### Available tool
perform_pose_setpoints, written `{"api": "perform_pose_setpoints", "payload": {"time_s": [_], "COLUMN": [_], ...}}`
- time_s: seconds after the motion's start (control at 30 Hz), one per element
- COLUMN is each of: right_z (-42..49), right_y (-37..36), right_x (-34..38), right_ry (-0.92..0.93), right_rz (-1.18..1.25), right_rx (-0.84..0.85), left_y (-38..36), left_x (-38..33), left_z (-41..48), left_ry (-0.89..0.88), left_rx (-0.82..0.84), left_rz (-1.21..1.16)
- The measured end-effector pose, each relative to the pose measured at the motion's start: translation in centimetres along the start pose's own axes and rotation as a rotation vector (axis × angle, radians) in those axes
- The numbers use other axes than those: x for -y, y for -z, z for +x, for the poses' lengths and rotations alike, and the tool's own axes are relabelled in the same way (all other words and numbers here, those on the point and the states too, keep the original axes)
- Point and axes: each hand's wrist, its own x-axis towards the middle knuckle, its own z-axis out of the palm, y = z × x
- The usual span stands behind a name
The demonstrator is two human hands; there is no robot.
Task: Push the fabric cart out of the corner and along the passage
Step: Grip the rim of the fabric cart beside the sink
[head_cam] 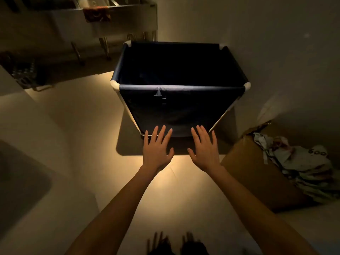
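Note:
The fabric cart (180, 105) is a dark blue cloth bin on a white tube frame, standing ahead of me against the wall on its right. Its inside is dark and I cannot tell what it holds. My left hand (157, 150) and my right hand (204, 149) are stretched out flat, palms down, fingers spread, side by side in front of the cart's near side. They hold nothing. The fingertips overlap the cart's lower edge in the picture, but I cannot tell whether they touch it.
A cardboard box (257, 172) with folded printed cloth (303, 168) sits to the right on the floor. A metal sink stand (110, 19) with legs is at the back left. A dark crate (24, 70) stands at the left. The lit floor (82, 126) stretches left of the cart.

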Motion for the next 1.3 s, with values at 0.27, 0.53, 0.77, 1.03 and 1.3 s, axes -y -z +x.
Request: {"api": "perform_pose_setpoints", "payload": {"time_s": [0.27,0.53,0.77,1.03,1.3], "right_z": [3.7,10.6,19.7,25.3,29.3], "right_y": [0.1,-2.0,-3.0,-6.4,-10.0], "right_x": [-1.7,-5.1,-8.2,-9.1,-7.6], "right_ry": [-0.014,0.032,0.083,0.162,0.173], "right_rz": [-0.033,-0.060,-0.047,-0.017,-0.001], "right_rx": [0.016,0.052,0.049,0.080,0.091], "left_y": [-0.7,-2.6,-2.9,-5.3,-7.2], "left_x": [0.8,1.1,1.9,3.6,7.8], "left_z": [4.1,11.1,20.3,24.7,28.2], "left_ry": [-0.031,-0.040,0.004,0.053,0.045], "left_rx": [-0.008,-0.006,-0.024,-0.022,0.003], "left_rz": [-0.002,0.018,0.021,0.022,0.022]}}
